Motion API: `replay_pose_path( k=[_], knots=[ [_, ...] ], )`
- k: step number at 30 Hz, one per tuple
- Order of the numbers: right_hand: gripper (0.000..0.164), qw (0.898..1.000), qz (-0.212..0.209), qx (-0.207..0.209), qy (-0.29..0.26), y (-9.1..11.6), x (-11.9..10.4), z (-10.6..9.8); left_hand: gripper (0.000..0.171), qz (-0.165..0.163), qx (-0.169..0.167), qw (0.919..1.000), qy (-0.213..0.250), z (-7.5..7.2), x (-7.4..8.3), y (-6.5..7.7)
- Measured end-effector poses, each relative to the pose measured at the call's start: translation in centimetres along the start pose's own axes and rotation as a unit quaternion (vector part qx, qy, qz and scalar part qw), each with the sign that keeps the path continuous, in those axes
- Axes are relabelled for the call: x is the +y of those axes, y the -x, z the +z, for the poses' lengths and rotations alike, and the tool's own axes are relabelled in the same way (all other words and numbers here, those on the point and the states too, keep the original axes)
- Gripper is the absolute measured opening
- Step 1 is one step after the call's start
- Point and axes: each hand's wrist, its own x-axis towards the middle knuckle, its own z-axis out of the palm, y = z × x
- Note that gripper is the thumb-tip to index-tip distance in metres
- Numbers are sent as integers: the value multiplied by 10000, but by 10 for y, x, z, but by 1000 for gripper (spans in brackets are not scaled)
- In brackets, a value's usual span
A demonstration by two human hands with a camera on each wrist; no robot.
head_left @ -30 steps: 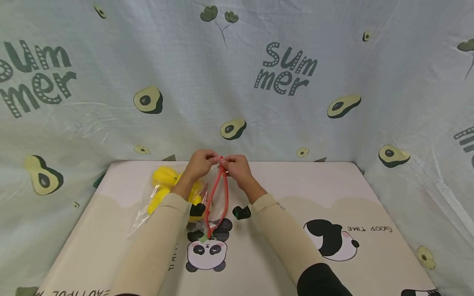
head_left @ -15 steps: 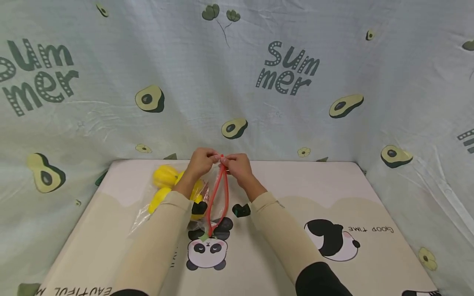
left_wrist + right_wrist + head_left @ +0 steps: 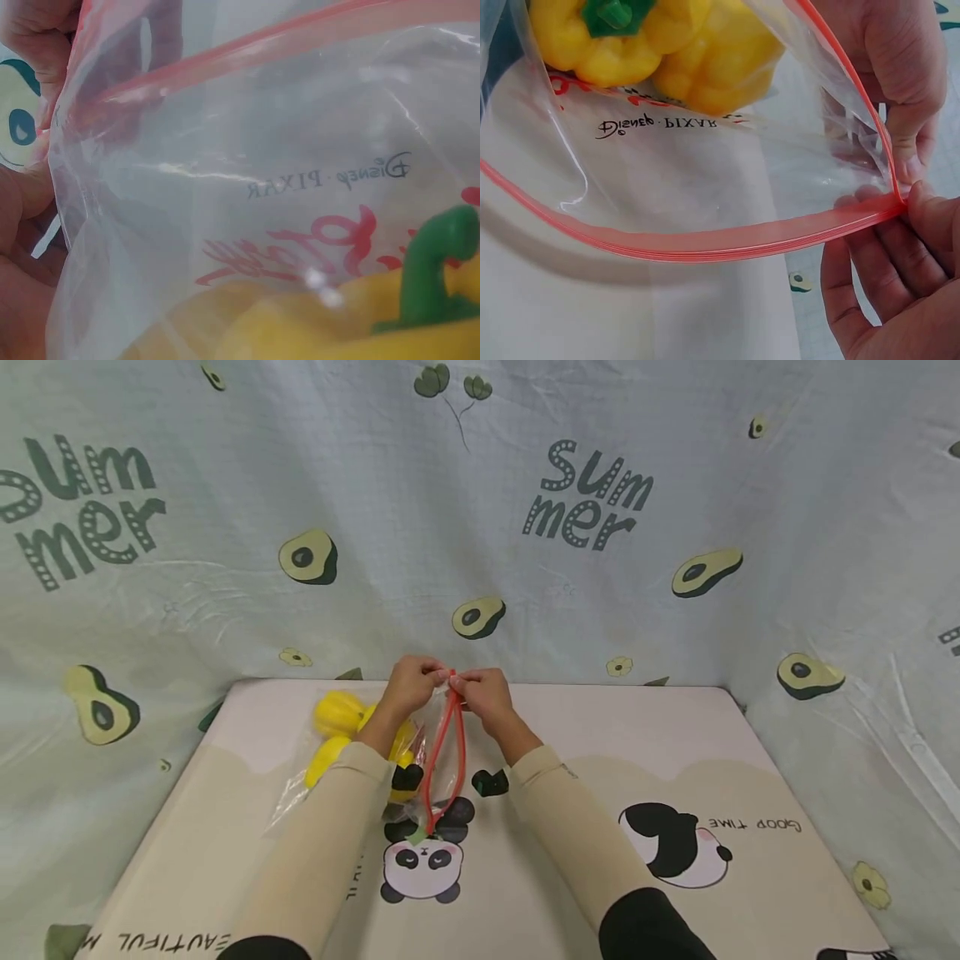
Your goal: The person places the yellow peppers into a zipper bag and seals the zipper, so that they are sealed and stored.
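A clear zip bag (image 3: 727, 202) with a red zip rim lies on its side, its mouth spread into a narrow loop in the head view. Inside are several yellow bell peppers (image 3: 337, 714); a green stem (image 3: 439, 270) shows through the plastic in the left wrist view. At the far corner of the mouth, my left hand (image 3: 412, 687) pinches the red rim. Thumb and fingers of my right hand (image 3: 486, 697) pinch the same corner from the other side. The two hands nearly meet there. My left forearm covers part of the peppers.
The bag rests on a pale table mat (image 3: 570, 860) printed with pandas and a dog. A cloth curtain (image 3: 525, 593) with avocado prints hangs right behind the table's far edge and along both sides.
The head view has shifted slightly, so everything appears a little to the right and higher. Both hands keep pinching the bag's corner, with no clear movement of the bag.
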Motion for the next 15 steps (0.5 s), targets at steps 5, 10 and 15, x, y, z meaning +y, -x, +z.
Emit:
replay_pose_path(
  k=[5,10,15],
  knots=[
    [24,9999,-8,84,142,1,-2,-4,27,-72,-41,9999,104,2,3,-2],
    [25,9999,15,26,153,1,-3,-4,27,-166,-62,9997,148,1,4,-2],
    [24,9997,23,26,249,2,-1,-1,27,-255,-76,9995,175,0,2,1]
  ],
)
